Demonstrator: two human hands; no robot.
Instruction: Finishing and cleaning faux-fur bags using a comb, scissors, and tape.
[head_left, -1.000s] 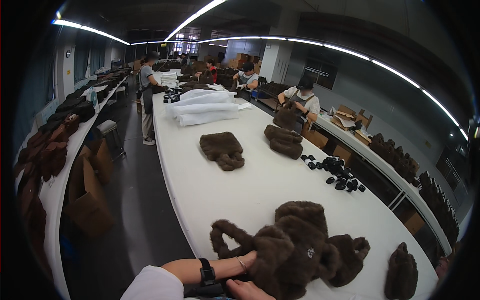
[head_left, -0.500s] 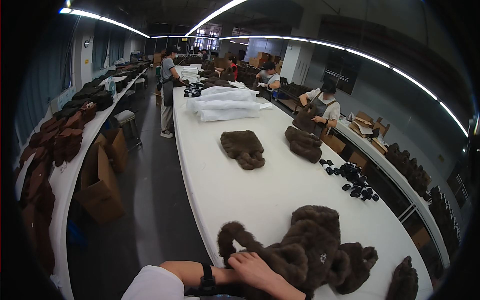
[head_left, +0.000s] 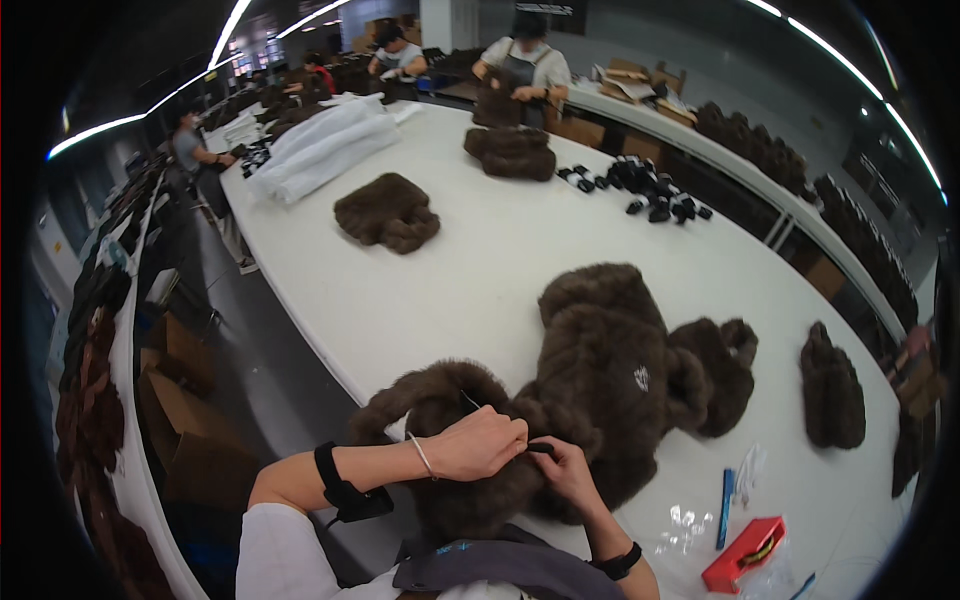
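Note:
A brown furry bag-like piece [head_left: 440,510] with a thick loop of fur [head_left: 430,385] lies at the table's near edge, against my body. My left hand [head_left: 485,443] is closed in a pinch above it; what its fingertips hold is too small to make out. A thin line, perhaps thread, shows beside that hand. Close by, my right hand [head_left: 568,470] pinches a small dark strip [head_left: 540,447] at the fur, the fingertips of both hands almost meeting. Just beyond lies a larger brown furry piece [head_left: 605,370] with a pale emblem.
More furry pieces [head_left: 388,212] lie on the white table [head_left: 480,260]. Black bundles [head_left: 645,185] and white sheeting [head_left: 325,145] sit farther back. At the near right are a red box-like holder [head_left: 745,555] and a blue stick-like tool [head_left: 724,508]. Co-workers [head_left: 525,75] stand across the table.
My view has turned to the right and down. My right hand, earlier resting over the fur, now pinches a dark strip; my left hand, hidden before, has come into sight beside it.

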